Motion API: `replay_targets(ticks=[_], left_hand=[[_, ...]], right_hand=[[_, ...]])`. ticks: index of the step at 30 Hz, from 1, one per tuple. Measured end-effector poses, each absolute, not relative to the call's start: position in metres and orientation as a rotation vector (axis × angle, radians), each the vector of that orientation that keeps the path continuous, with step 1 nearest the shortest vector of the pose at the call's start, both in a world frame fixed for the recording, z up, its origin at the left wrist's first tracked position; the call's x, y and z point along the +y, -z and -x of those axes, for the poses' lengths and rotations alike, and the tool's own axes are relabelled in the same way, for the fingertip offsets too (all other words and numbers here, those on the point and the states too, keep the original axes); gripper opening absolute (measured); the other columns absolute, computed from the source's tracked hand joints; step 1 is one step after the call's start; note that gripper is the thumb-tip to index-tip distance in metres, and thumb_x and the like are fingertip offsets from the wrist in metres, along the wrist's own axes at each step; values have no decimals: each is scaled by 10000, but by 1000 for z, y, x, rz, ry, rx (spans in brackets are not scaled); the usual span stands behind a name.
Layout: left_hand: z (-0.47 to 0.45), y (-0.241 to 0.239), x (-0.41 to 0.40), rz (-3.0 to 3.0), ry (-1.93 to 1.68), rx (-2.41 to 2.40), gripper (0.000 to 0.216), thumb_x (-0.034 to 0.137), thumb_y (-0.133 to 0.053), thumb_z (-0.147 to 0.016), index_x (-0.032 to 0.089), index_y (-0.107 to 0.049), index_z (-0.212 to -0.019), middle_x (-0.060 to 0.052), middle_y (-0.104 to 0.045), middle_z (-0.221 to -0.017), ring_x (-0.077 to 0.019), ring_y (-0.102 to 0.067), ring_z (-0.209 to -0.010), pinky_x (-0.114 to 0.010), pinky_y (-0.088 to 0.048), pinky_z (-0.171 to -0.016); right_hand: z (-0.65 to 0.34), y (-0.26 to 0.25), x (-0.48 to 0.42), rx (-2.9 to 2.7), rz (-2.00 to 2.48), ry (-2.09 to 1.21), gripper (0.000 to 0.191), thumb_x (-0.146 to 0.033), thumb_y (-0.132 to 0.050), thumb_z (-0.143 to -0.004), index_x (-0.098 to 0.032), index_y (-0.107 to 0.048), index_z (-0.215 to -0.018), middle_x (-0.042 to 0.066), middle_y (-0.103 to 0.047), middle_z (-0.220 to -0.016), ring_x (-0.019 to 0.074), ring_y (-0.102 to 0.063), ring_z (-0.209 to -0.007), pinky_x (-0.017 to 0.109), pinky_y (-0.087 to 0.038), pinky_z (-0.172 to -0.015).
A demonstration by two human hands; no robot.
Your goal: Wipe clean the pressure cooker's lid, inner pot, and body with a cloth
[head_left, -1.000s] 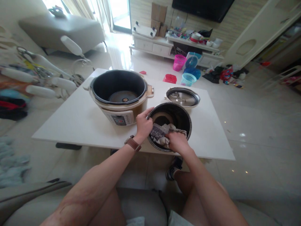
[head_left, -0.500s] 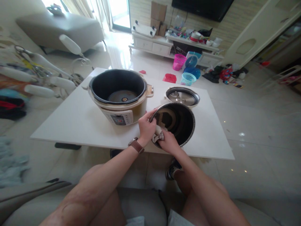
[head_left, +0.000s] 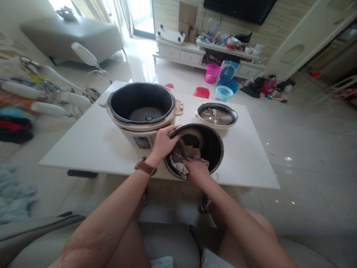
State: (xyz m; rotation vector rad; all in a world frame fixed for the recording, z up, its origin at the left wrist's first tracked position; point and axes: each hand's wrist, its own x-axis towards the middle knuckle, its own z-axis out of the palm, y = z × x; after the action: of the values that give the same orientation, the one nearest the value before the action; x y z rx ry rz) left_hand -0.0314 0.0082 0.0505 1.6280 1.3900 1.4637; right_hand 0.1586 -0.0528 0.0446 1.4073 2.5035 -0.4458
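A dark inner pot [head_left: 216, 143] leans toward me at the table's near edge, its mouth facing up and back at me. My left hand [head_left: 165, 141], with a watch on the wrist, grips the pot's left rim, thumb inside. Reaching into the pot, my right hand [head_left: 197, 171] presses a crumpled patterned cloth [head_left: 180, 167] against the inner wall; its fingers are partly hidden in the folds. Left of the pot stands a white electric pressure cooker [head_left: 145, 128], uncovered, with a dark hollow inside. Behind the pot, the cooker's lid [head_left: 217, 114] lies with its metal underside up.
Everything stands on a white table [head_left: 92, 149]. Beyond it on the floor are a pink basket [head_left: 212, 73], a light blue basket [head_left: 223, 93] and a red container [head_left: 201, 92]. A lamp with white shades [head_left: 83, 53] is at the left.
My left hand has slid left along with the pot, which moved slightly left and down. My right hand and the cloth went from the rim into the pot, the cloth spreading out.
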Motion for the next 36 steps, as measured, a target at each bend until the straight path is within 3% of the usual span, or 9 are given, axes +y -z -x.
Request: replay_targets(ticks=[4,12,36], left_hand=[[31,-48,8,-1601,-1500,1352,331,147,-632,-885,199,-857,-1123,-55,-835,-1175,-267,-783,-1108,-422,-577,-1105],[22,-44,2,-1479,-1604,1346,315,167,-637,-907,190,-850,-1137,-67,-822,-1225,-250,-772,-1142,-405,-575,-1108],[16,-46,0,-1503,-1622,1304,318,157,-630,-905,219,-859,-1117,-58,-829,-1195,-243,-761,-1158,-407,-567,-1119]], right_hand=[[-159,-45,-51,2514,-1403,442,373,-151,-546,-931,-257,-682,-1262,95,-757,-1260,287,-729,-1139,335,-511,-800],[-164,-41,-41,2484,-1485,460,452,-172,-614,-859,-260,-668,-1299,92,-769,-1291,308,-741,-1128,354,-508,-832],[-164,-35,-41,2507,-1502,470,450,-201,-620,-860,-252,-667,-1304,107,-780,-1258,309,-748,-1108,366,-522,-848]])
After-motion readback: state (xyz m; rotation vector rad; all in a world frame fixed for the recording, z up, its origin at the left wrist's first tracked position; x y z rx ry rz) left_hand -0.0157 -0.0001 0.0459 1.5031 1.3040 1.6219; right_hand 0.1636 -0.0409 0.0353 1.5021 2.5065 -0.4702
